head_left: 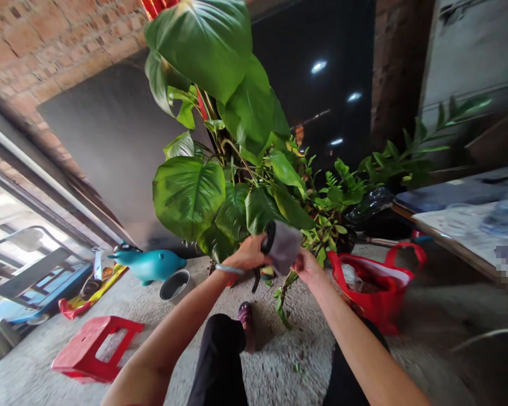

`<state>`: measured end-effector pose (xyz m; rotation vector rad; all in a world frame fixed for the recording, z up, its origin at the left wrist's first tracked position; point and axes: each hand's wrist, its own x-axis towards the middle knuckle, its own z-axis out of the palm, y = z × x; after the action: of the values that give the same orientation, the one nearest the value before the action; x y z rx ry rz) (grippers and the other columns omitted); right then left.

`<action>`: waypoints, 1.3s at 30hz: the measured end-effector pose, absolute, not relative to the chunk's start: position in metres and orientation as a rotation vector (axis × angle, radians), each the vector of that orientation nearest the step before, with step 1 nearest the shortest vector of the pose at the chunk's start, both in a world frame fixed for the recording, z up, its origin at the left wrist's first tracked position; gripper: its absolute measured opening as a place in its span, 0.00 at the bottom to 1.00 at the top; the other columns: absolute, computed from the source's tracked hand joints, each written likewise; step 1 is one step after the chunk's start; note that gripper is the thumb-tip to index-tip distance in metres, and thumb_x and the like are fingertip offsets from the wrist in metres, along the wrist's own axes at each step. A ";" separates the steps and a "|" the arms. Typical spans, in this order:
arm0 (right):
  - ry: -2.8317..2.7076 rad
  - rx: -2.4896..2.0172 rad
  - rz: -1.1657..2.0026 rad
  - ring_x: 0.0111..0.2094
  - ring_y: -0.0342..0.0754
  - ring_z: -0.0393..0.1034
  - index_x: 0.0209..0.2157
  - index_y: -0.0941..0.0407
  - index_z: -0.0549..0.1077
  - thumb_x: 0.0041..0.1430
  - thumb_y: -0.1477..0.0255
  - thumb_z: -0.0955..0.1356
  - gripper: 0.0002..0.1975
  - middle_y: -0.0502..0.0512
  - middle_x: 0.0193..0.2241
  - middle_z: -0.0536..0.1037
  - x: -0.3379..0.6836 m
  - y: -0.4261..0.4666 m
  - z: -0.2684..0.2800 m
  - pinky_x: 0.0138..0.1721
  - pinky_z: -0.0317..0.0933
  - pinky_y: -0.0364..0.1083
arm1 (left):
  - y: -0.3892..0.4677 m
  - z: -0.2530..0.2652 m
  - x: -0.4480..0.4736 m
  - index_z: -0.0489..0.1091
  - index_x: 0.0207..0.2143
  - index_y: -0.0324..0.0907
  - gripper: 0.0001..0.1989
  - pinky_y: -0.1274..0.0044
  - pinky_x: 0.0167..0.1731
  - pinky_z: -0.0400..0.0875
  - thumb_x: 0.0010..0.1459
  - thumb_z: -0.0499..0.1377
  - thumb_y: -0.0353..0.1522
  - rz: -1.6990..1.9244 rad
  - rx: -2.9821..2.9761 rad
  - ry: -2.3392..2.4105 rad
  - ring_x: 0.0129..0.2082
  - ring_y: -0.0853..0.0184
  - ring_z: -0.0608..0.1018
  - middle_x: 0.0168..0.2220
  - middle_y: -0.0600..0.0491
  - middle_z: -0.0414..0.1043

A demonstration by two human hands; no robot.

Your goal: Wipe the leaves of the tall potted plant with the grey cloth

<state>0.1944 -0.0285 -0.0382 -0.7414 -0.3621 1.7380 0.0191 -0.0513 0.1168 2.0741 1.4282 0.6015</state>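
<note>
Both hands are at a greyish, cloudy cylindrical object with a black end (284, 248), tilted in front of a tall plant with big green leaves (190, 192). My left hand (250, 254), with a pale bracelet on the wrist, grips its black end. At its lower right edge, my right hand (308, 266) has its fingers closed on the object. A dark strip hangs beneath my left hand. Blur hides what kind of object it is. A leafy stem (283, 304) lies low between my forearms.
On the concrete floor to the left are a red stool (95, 344), a grey pot (176, 286) and a teal animal toy (152, 265). A red bag (376, 287) stands at right, beside a cluttered table (452, 220). Smaller plants (338, 192) grow behind.
</note>
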 end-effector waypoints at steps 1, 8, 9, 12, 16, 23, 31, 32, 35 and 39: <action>-0.358 -0.758 1.740 0.27 0.46 0.74 0.32 0.51 0.73 0.48 0.72 0.77 0.11 0.47 0.24 0.79 0.197 -0.031 -0.044 0.34 0.70 0.45 | -0.066 0.102 0.010 0.78 0.39 0.39 0.22 0.75 0.37 0.72 0.36 0.70 0.25 0.383 2.079 1.358 0.37 0.60 0.79 0.35 0.53 0.80; -0.258 -0.943 1.880 0.25 0.46 0.75 0.38 0.53 0.76 0.48 0.71 0.76 0.14 0.49 0.26 0.80 0.221 -0.119 -0.116 0.29 0.69 0.46 | -0.165 0.015 -0.061 0.77 0.34 0.40 0.19 0.78 0.30 0.67 0.33 0.70 0.26 0.117 1.692 1.414 0.33 0.64 0.76 0.29 0.58 0.76; -0.241 -0.965 1.905 0.25 0.46 0.75 0.37 0.53 0.76 0.47 0.70 0.77 0.14 0.50 0.26 0.80 0.218 -0.137 -0.125 0.29 0.69 0.46 | -0.169 0.006 -0.063 0.77 0.33 0.39 0.19 0.78 0.30 0.67 0.32 0.69 0.26 0.226 1.571 1.457 0.32 0.64 0.76 0.28 0.58 0.76; -0.224 -0.978 1.966 0.27 0.48 0.76 0.38 0.55 0.77 0.46 0.66 0.78 0.17 0.54 0.28 0.82 0.203 -0.180 -0.137 0.29 0.69 0.47 | -0.170 -0.016 -0.052 0.77 0.34 0.38 0.18 0.76 0.33 0.71 0.35 0.68 0.27 0.648 1.259 1.519 0.32 0.63 0.78 0.29 0.54 0.78; -0.300 -0.860 1.951 0.38 0.54 0.80 0.42 0.52 0.77 0.46 0.61 0.79 0.22 0.55 0.35 0.84 0.179 -0.213 -0.122 0.35 0.72 0.50 | -0.177 -0.037 -0.011 0.75 0.45 0.39 0.25 0.69 0.44 0.76 0.40 0.68 0.29 0.982 1.258 1.611 0.40 0.58 0.81 0.38 0.49 0.81; -0.530 -0.785 1.947 0.48 0.60 0.78 0.36 0.52 0.80 0.39 0.50 0.81 0.26 0.56 0.38 0.84 0.159 -0.258 -0.082 0.37 0.72 0.51 | -0.222 -0.049 0.044 0.71 0.60 0.44 0.30 0.62 0.52 0.73 0.54 0.61 0.27 0.735 2.178 1.527 0.52 0.49 0.76 0.50 0.41 0.76; -0.263 -1.010 1.727 0.45 0.61 0.79 0.38 0.54 0.80 0.31 0.51 0.83 0.33 0.58 0.38 0.85 0.140 -0.264 -0.058 0.34 0.72 0.51 | -0.227 -0.057 0.041 0.72 0.56 0.42 0.23 0.63 0.48 0.75 0.58 0.55 0.25 0.894 2.224 1.506 0.47 0.52 0.78 0.48 0.42 0.78; -0.190 -1.017 1.656 0.45 0.61 0.79 0.39 0.54 0.80 0.30 0.51 0.83 0.34 0.57 0.38 0.85 0.138 -0.259 -0.057 0.35 0.73 0.50 | -0.227 -0.060 0.043 0.73 0.53 0.42 0.21 0.63 0.48 0.75 0.58 0.55 0.25 0.950 2.227 1.459 0.46 0.53 0.79 0.47 0.43 0.79; -0.042 -1.064 1.444 0.47 0.61 0.79 0.38 0.53 0.79 0.29 0.54 0.83 0.32 0.56 0.37 0.85 0.138 -0.244 -0.061 0.39 0.74 0.51 | -0.225 -0.066 0.055 0.75 0.48 0.43 0.21 0.62 0.48 0.75 0.52 0.58 0.23 1.070 2.198 1.355 0.43 0.53 0.79 0.44 0.44 0.80; -0.104 -1.254 1.229 0.46 0.66 0.80 0.36 0.53 0.77 0.31 0.54 0.81 0.29 0.59 0.36 0.85 0.165 -0.228 -0.070 0.40 0.75 0.56 | -0.217 -0.067 0.061 0.75 0.50 0.45 0.27 0.61 0.52 0.74 0.46 0.61 0.23 1.056 2.072 1.174 0.50 0.53 0.78 0.51 0.46 0.79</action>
<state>0.1652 -0.2277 -0.0695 -1.2542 -0.1037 1.2287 0.0614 -0.2173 -0.0666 2.0717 1.1738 1.0557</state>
